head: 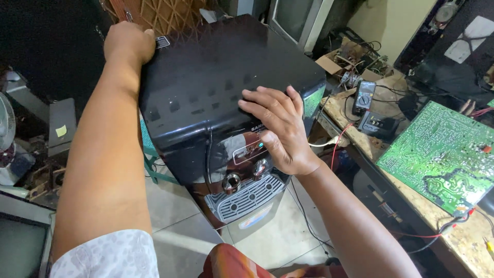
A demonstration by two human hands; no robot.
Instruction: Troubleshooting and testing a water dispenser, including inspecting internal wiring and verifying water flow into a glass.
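Our left hand (pixel 128 42), arm outstretched, grips the far top edge of a black water dispenser (pixel 216 87); our right hand (pixel 280 128) lies flat, fingers spread, on its near top. Below that palm sit two round taps (pixel 246 175). One green circuit board (pixel 442 154) lies well right.

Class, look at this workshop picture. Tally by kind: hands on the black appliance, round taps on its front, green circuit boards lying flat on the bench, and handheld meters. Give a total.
Hands: 2, left hand and right hand on the black dispenser
Round taps: 2
Green circuit boards: 1
Meters: 1
Total: 6
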